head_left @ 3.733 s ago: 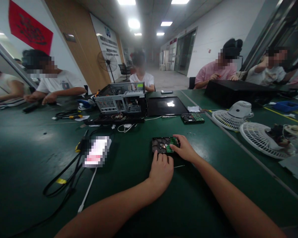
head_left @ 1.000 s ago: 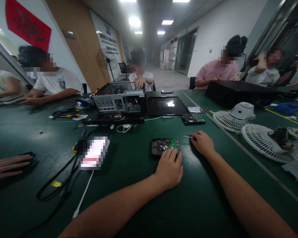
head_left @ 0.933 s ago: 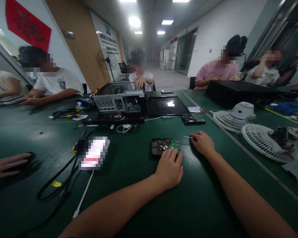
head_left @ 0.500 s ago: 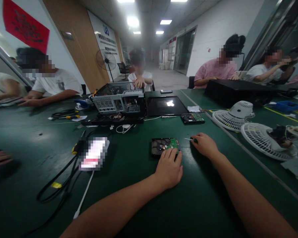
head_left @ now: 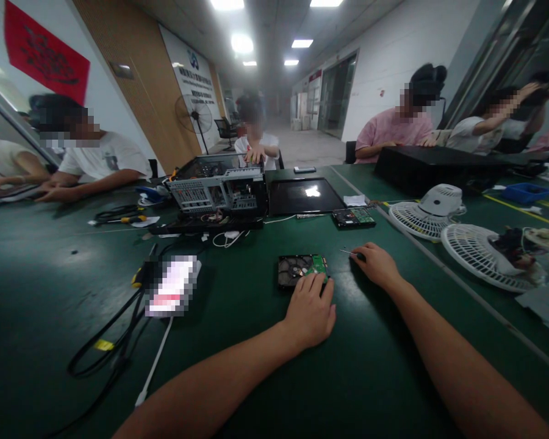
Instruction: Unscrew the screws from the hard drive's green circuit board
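Note:
A hard drive (head_left: 295, 266) lies on the green table with its green circuit board facing up. My left hand (head_left: 312, 308) is on its near edge, fingers over the board, thumb off to the right side, steadying it. To the right of the drive, my right hand (head_left: 376, 262) grips a small screwdriver (head_left: 357, 256) by its dark handle. The thin metal shaft points left toward the drive, and its tip is apart from it. Part of the handle is hidden in my fingers.
Beyond the drive stand an opened computer case (head_left: 215, 192), a dark flat panel (head_left: 304, 195) and a second hard drive (head_left: 354, 217). White fan parts (head_left: 423, 216) lie right. A blurred-out phone (head_left: 174, 285) and black cable (head_left: 119, 326) are left. Several people sit around the table.
My hands and the hard drive hold nearly the same place; the screwdriver has tilted slightly. Another person's hand at the far left has left the view.

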{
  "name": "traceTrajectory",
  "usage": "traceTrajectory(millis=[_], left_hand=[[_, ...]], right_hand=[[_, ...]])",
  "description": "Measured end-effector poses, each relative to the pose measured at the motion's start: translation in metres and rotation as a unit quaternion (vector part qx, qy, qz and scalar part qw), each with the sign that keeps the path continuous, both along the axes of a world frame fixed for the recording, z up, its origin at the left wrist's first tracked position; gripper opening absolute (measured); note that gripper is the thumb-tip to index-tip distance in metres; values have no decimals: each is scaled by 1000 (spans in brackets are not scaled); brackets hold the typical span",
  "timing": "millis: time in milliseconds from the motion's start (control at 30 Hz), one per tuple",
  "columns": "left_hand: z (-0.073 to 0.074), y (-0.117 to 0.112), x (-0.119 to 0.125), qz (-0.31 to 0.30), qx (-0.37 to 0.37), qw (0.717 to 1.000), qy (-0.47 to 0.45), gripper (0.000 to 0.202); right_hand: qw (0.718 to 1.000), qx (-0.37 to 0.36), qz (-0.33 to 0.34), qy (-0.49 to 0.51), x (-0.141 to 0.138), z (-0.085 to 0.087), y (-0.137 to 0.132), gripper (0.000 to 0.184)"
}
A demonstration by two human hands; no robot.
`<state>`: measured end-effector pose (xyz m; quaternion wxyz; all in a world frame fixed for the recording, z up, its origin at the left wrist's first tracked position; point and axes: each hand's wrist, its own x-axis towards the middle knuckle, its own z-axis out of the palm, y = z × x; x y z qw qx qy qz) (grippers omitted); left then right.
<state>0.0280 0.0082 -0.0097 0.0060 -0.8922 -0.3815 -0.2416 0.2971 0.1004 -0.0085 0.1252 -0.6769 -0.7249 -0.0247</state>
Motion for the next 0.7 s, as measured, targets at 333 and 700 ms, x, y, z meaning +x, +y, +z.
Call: traceTrajectory(millis=[333, 700], left_hand=[[2, -1, 0, 1, -7, 1000, 10, 59], [6, -2, 0, 9, -30, 999, 28, 58]], right_hand=[[999, -9, -36, -31, -3, -4, 5, 26], [999, -2, -35, 3, 1, -4, 7, 27]])
